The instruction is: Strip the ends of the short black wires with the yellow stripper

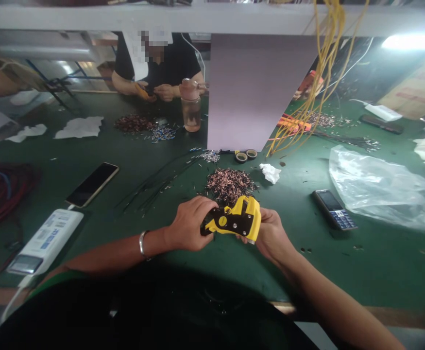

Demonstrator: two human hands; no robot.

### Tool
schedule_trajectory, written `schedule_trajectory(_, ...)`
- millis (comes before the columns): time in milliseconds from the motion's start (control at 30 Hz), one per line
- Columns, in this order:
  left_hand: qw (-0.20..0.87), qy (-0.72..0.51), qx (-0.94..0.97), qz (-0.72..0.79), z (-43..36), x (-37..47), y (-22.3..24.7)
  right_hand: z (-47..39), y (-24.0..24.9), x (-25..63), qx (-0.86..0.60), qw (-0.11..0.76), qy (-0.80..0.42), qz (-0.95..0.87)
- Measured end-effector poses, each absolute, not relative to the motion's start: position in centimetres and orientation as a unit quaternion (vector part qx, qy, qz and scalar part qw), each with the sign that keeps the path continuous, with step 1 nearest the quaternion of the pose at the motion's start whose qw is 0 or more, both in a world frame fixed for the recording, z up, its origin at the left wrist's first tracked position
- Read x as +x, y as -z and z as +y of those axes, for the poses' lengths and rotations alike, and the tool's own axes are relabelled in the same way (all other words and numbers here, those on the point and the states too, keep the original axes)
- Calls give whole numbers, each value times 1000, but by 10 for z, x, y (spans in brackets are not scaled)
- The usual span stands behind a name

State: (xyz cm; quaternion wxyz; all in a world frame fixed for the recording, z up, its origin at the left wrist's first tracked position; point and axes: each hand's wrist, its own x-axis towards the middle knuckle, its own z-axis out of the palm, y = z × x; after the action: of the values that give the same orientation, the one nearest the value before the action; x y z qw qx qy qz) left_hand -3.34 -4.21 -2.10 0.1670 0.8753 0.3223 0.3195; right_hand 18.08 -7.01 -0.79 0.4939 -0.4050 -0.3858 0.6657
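Observation:
My left hand (193,223) is wrapped round the handles of a yellow and black wire-stripping tool (234,221), whose wide yellow head points right. At that head, my right hand (272,233) has its fingers bent and partly hidden behind the tool; what they pinch cannot be made out. Just beyond the tool lies a pile of small copper-coloured pieces (230,184) on the green table (161,214). Thin dark wires (157,182) stretch out to the left of the pile, and small white and blue pieces (210,155) lie behind it.
A smartphone (93,184) and a white power bank (46,240) lie left. At right are a keypad phone (334,209) and a clear plastic bag (383,189). A pale divider (248,92), hanging yellow wires (325,82) and a bottle (191,109) stand behind; a person (176,61) works across the table.

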Motion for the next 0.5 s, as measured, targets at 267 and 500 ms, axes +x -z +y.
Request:
schedule_trajectory(267, 123, -336, 880, 313, -42, -33, 23, -70, 11, 184, -390, 504, -669, -382)
schedule_trajectory(500, 70, -345, 885, 305, -43, -30, 19, -69, 13, 183, -386, 501, -670, -390)
